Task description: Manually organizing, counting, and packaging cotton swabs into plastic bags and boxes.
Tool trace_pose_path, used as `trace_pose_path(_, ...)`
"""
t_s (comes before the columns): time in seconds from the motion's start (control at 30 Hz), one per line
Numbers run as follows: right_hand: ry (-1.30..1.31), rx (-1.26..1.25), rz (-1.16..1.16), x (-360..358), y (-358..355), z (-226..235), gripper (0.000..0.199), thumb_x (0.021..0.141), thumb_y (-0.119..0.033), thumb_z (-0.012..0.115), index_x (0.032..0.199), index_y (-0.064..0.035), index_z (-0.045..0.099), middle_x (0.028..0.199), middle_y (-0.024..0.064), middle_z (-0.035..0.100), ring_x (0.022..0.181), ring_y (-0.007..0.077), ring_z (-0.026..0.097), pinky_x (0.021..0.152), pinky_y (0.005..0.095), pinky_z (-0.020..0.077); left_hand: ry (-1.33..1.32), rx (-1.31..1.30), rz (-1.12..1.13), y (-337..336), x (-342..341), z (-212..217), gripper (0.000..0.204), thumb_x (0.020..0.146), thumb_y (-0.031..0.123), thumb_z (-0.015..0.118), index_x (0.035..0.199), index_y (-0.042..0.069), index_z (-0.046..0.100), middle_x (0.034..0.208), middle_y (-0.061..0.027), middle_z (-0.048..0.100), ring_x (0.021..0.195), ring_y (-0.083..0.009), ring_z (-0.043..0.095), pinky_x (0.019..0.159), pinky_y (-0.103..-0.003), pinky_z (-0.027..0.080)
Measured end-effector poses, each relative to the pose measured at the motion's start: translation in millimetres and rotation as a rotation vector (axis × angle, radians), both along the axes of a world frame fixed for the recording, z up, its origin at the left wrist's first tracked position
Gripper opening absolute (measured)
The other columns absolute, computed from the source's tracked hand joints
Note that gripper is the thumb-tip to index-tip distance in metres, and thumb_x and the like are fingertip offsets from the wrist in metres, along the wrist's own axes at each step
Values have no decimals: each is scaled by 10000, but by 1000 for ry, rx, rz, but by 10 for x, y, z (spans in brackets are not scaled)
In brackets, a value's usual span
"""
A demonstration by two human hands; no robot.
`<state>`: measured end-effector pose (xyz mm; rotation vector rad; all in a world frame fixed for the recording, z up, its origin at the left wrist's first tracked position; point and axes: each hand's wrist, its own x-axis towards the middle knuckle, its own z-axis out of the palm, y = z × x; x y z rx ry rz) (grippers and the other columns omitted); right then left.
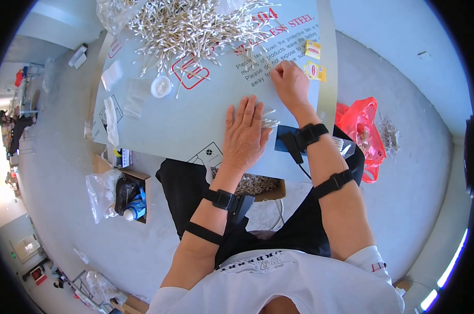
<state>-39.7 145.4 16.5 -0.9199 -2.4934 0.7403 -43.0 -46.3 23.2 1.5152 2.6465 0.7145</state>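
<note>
My left hand [243, 131] lies flat on the table [158, 131], palm down and fingers stretched out. Just beside its thumb is a small bunch of cotton swabs [270, 121], partly covered by the hand. My right hand [290, 85] is closed, its fingers curled in above the tabletop; whatever they may grip is hidden. Two yellow packets [313, 49] [314, 71] lie right next to it. A large heap of loose cotton swabs [190, 31] spreads over the far part of the table.
A round white tub [161, 87] and white folded pieces [111, 76] sit on the left. A dark blue rectangle [285, 140] lies at the near edge. On the floor stand a red plastic bag [365, 133] at right and a cardboard box [142, 183] at left. Another box of swabs [258, 184] is below the table.
</note>
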Motion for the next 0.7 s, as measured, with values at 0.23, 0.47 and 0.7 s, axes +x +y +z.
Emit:
trace_pose_path(0.23,-57,-161,556,128,-128,204,151,807,-156,675,796,-16,618,762,126,637,714,299,630,661,390,500,-51,97,79,-34,-1,-10,688,878,298,625,1448,15,362,1527,-175,330,1434,-337,286,1167,-515,193)
trace_pose_path(0.47,207,-50,152,-364,-29,43,180,817,-184,682,906,-36,628,879,106,626,779,302,625,706,398,503,9,-100,57,35,24,-37,749,872,320,624,1481,16,311,1564,-178,267,1469,-331,215,1176,-543,150)
trace_pose_path(0.7,77,20,166,-333,-41,2,156,843,-167,638,814,-25,580,841,137,617,799,346,618,685,430,488,-18,-101,57,13,13,-11,741,877,328,624,1473,8,321,1558,-183,264,1462,-348,215,1178,-537,144)
